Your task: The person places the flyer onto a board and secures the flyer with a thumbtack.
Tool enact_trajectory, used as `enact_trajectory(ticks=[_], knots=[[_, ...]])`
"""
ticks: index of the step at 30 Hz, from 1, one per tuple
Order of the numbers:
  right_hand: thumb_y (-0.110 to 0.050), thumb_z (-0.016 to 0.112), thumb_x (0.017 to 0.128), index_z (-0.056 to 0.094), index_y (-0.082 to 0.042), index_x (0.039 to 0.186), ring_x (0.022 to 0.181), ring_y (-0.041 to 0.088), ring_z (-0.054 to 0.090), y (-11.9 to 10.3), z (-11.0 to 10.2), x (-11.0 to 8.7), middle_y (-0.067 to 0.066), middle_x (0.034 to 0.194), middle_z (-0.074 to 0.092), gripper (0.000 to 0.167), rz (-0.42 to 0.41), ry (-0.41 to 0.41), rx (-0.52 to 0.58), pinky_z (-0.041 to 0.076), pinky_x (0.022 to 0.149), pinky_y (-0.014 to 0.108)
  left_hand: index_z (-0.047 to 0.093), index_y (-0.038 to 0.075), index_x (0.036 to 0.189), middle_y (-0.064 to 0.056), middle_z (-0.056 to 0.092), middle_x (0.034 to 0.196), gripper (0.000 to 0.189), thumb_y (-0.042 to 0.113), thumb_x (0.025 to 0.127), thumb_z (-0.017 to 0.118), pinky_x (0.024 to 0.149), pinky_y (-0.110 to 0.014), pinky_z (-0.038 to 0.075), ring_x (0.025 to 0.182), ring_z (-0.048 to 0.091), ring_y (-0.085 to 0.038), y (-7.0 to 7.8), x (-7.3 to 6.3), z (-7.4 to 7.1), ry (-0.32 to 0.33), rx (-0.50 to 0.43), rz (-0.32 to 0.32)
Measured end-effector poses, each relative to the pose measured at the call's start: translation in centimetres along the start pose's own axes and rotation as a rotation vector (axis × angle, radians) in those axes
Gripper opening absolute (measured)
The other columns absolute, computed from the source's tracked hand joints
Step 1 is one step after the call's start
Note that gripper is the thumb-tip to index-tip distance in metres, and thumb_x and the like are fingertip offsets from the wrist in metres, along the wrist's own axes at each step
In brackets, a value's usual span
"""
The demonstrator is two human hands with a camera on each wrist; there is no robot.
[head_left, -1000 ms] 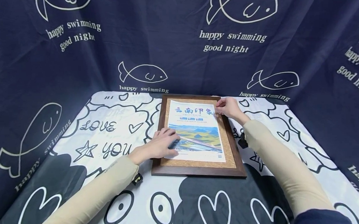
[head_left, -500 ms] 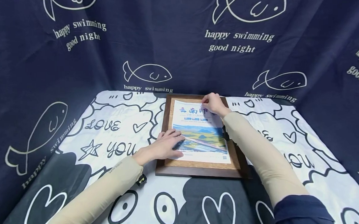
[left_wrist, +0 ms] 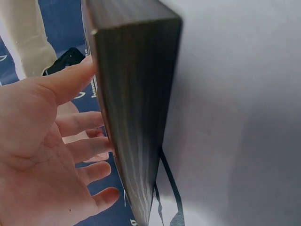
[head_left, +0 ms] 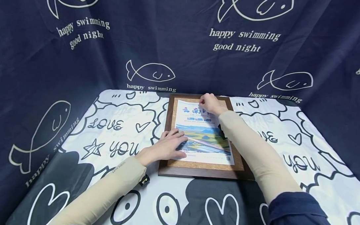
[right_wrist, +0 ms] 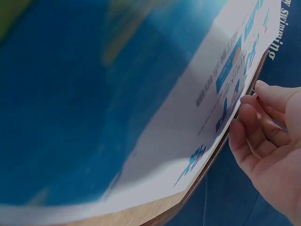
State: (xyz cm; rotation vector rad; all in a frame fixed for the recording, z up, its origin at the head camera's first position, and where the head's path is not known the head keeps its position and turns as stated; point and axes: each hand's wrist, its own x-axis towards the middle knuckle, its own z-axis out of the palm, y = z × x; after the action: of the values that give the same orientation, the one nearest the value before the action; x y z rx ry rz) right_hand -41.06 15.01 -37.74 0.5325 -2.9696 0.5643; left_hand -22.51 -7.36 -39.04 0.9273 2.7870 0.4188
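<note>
A printed poster (head_left: 204,138) with blue lettering and a landscape picture lies on the cork board (head_left: 181,162), inside its brown wooden frame (head_left: 200,173). My left hand (head_left: 166,146) rests with fingers spread on the poster's lower left side, across the frame's left edge. The left wrist view shows that hand's fingers (left_wrist: 84,123) beside the frame's side. My right hand (head_left: 210,104) is at the poster's top edge, near the middle. In the right wrist view, its thumb and index finger pinch a small thin pin (right_wrist: 254,92) right over the paper; most of the pin is hidden by the fingertips.
The board lies on a black-and-white patterned tablecloth (head_left: 117,187). Behind it rises a navy curtain (head_left: 190,65) printed with fish and words, close to the frame's far edge. Beige sleeves (head_left: 252,149) cover both forearms, the right one crossing over the frame's right side.
The right hand has moved left from the poster's upper right corner to the middle of its top edge. The left hand stays on the poster. The whole view has shifted slightly.
</note>
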Motion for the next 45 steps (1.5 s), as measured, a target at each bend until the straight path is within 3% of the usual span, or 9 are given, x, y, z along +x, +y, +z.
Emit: enact_trajectory(ticks=[17, 45], knots=[[-0.013, 0.059, 0.095, 0.071, -0.003, 0.099, 0.079, 0.024, 0.06, -0.6, 0.4, 0.7, 0.014, 0.099, 0.07, 0.016, 0.058, -0.027, -0.038, 0.049, 0.072, 0.037, 0.049, 0.014, 0.141, -0.011, 0.037, 0.154, 0.062, 0.046, 0.09, 0.064, 0.113, -0.056, 0.022, 0.147, 0.022, -0.033, 0.5, -0.2, -0.2, 0.005, 0.021, 0.007], [-0.008, 0.057, 0.093, 0.07, -0.001, 0.092, 0.076, 0.026, 0.059, -0.3, 0.9, 0.9, 0.016, 0.093, 0.068, 0.014, 0.033, -0.003, -0.024, 0.048, 0.069, 0.036, 0.045, 0.016, 0.144, -0.01, 0.033, 0.157, 0.064, 0.045, 0.091, 0.063, 0.116, -0.056, 0.019, 0.149, 0.019, -0.034, 0.6, -0.1, -0.4, -0.046, 0.005, -0.018]])
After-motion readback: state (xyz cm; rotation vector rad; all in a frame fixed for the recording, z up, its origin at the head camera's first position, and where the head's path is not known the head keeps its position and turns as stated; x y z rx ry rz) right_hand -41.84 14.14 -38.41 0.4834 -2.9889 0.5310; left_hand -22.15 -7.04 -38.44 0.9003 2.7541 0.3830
